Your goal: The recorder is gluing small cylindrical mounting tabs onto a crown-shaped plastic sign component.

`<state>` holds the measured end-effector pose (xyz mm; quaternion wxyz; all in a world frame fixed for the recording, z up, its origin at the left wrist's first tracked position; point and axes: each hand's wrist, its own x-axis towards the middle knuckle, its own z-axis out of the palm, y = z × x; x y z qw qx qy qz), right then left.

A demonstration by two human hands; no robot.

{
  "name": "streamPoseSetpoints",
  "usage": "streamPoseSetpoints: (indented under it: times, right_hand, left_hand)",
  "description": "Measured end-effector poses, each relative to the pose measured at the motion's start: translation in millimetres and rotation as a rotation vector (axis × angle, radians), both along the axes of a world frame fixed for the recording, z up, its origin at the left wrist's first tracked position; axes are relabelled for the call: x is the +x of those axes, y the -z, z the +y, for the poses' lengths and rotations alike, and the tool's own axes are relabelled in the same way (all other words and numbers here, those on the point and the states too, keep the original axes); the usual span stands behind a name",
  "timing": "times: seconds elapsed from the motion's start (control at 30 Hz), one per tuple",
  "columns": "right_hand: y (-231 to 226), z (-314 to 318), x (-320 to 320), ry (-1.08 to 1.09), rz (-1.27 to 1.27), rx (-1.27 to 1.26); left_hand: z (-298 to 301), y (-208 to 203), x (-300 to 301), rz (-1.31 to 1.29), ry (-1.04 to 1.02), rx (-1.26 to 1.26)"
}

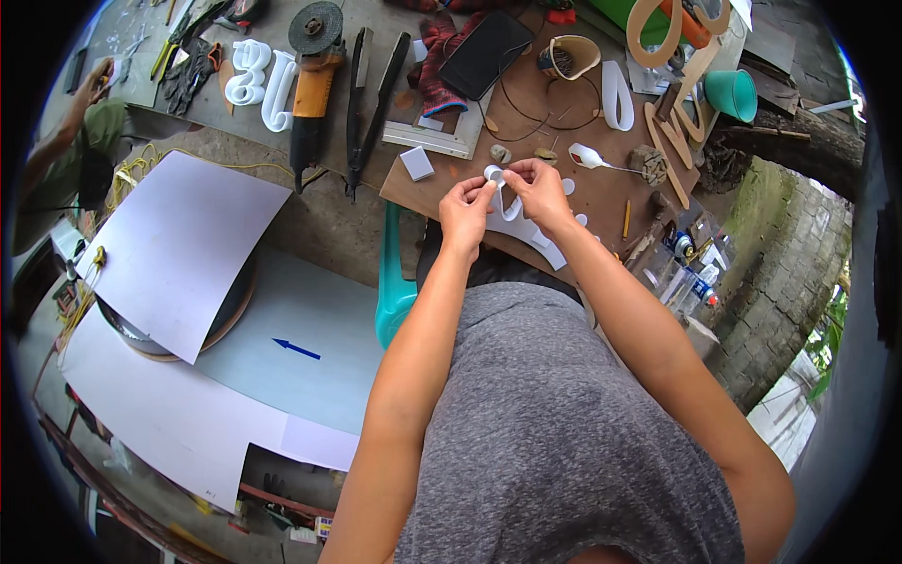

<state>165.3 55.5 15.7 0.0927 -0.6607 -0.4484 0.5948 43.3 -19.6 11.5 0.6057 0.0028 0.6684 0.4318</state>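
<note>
Sheets: big white sheets (178, 246) lie at the left, one over a round drum, another under it bearing a blue arrow (296, 350).
Board: a brown board (601, 193) sits ahead of the person, carrying the small work.
Bench: a grey bench (395, 28) runs behind it, with a second person (70, 141) at its far left end.
Grinder: an orange angle grinder (313, 66) lies on the bench, beside white cut-out letters (263, 80) and black long-handled shears (368, 103).
Tablet: a black tablet (486, 54) rests on red cloth at the board's far edge.
Cup: a teal cup (733, 94) stands at the right, near wooden curved cut-outs (672, 132).
Left hand: the left hand (465, 209) pinches the near side of a white strip (495, 177).
Right hand: the right hand (537, 188) pinches the strip's other side, fingertips close to the left's.
Strip: small, curled, white, held between both hands just above the board, over more white pieces (526, 226).
Pencil: an orange pencil (626, 218) lies right of the hands.
</note>
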Motion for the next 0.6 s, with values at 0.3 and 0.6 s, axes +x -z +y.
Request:
streamPoseSetpoints:
  times: [0.3, 0.6]
  right_hand:
    - [10, -6, 3, 0.028, 0.002, 0.076]
    - [-2, -6, 3, 0.005, -0.039, 0.103]
  left_hand:
    - [0, 1, 0, 0.004, 0.027, -0.002]
    - [-1, 1, 2, 0.026, 0.046, 0.052]
